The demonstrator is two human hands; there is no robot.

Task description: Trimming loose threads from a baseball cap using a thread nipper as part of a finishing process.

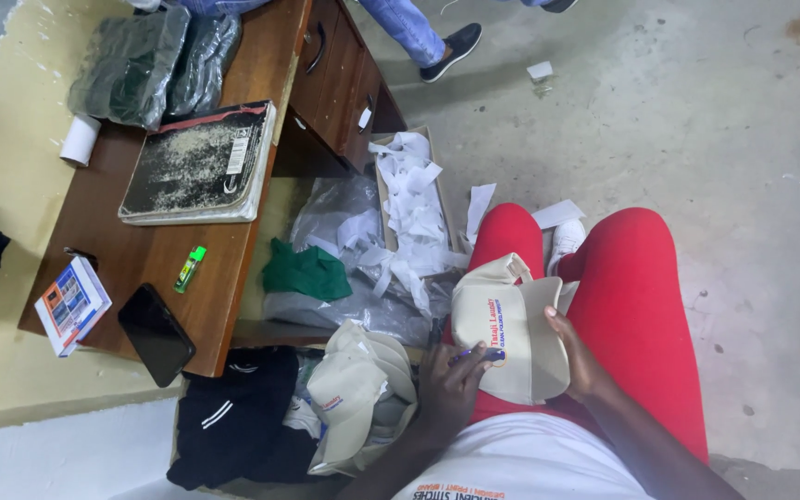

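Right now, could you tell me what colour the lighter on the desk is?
Bright green; the lighter shows in the head view, the only one.

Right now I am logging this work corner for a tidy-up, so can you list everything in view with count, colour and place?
Beige fabric cap: one, on the red-clad lap, held by both hands.
Dark blue pen-like tool: one, in the left hand against the cap.
Stack of beige caps: several, on the floor beside the lap.
Cardboard box of white paper strips: one, beside the desk.
Green cloth: one, on clear plastic.
Brown wooden desk: one, upper left.
Worn black book: one, on the desk.
Green lighter: one, on the desk.
Black phone: one, at the desk edge.
Black garment: one, on the floor.
Left hand: gripping the tool.
Right hand: on the cap's rim.
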